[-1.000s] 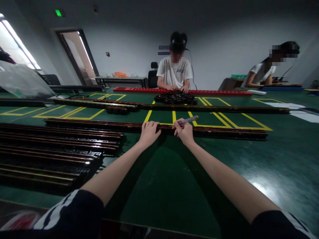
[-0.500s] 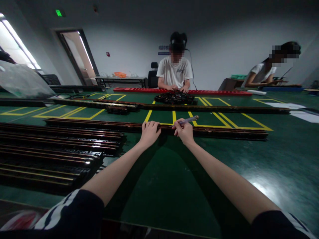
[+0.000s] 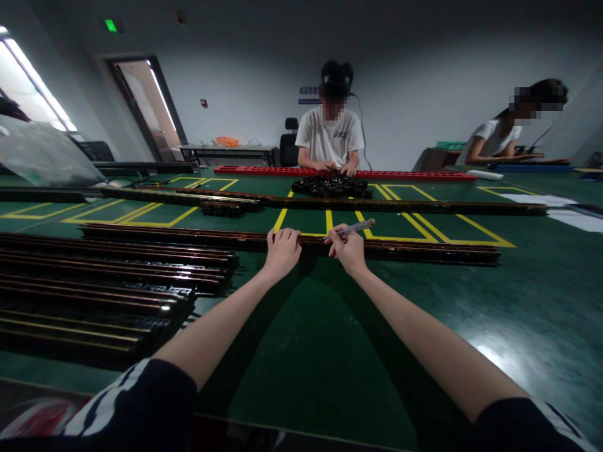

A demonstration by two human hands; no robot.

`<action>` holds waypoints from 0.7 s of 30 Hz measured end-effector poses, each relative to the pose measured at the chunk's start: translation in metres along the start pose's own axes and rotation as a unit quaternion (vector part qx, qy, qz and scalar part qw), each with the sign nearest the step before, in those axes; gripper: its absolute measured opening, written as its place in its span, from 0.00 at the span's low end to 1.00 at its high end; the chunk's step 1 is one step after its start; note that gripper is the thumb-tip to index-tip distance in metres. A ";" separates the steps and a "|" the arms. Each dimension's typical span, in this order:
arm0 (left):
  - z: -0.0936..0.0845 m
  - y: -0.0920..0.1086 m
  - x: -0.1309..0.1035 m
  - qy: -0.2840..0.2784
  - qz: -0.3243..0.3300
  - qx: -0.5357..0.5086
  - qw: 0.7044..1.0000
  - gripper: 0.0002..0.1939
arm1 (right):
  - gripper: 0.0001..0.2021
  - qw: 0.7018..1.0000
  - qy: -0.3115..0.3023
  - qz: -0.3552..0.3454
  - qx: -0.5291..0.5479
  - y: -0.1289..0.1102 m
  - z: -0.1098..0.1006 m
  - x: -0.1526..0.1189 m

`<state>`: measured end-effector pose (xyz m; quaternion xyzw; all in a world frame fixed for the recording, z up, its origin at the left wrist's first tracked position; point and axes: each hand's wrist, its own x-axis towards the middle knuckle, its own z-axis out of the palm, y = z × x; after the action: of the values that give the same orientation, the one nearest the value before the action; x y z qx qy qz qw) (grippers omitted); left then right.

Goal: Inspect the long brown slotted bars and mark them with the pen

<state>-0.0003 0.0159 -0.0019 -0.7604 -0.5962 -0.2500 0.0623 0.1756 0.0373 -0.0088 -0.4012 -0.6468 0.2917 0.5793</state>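
Observation:
A long dark rail [image 3: 424,252] with copper-coloured strips lies across the green table [image 3: 301,351] in front of me. My left hand [image 3: 283,251] is closed over the rail left of its middle, fingers on the far edge. Just to the right, my right hand [image 3: 347,250] grips a clear pen [image 3: 355,227] between thumb and fingers, its tip down at the rail and its back end pointing up right. The underside of both hands is hidden.
Several similar rails [image 3: 94,301] are stacked at the left. Farther back lie another long rail [image 3: 424,206], a dark pile of parts [image 3: 330,184] and a red strip [image 3: 414,175]. One person [image 3: 330,138] sits opposite, another [image 3: 490,141] at the right. Papers [image 3: 577,220] lie right.
The long rail has slid slightly to the left, and my left hand has shifted a little left with it. My right hand has barely moved and still grips the pen.

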 end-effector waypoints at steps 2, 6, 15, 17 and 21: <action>0.000 0.000 0.000 0.001 0.002 0.001 1.000 0.18 | 0.21 1.000 -0.001 -0.002 0.001 0.000 0.000 0.000; -0.002 0.001 -0.001 -0.002 0.004 0.002 1.000 0.19 | 0.21 1.000 -0.006 -0.001 0.001 0.000 0.000 0.000; 0.002 0.000 0.000 0.006 -0.003 0.017 1.000 0.23 | 0.19 1.000 -0.001 -0.003 0.005 0.001 0.000 0.000; 0.003 -0.001 0.001 0.005 -0.002 0.016 1.000 0.22 | 0.18 1.000 -0.010 0.000 0.007 0.001 0.001 0.000; 0.002 -0.001 0.000 0.006 -0.002 0.018 1.000 0.22 | 0.16 1.000 -0.021 0.007 0.013 0.001 0.001 0.001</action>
<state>-0.0009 0.0173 -0.0037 -0.7567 -0.6014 -0.2440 0.0786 0.1746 0.0386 -0.0091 -0.3921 -0.6521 0.3127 0.5685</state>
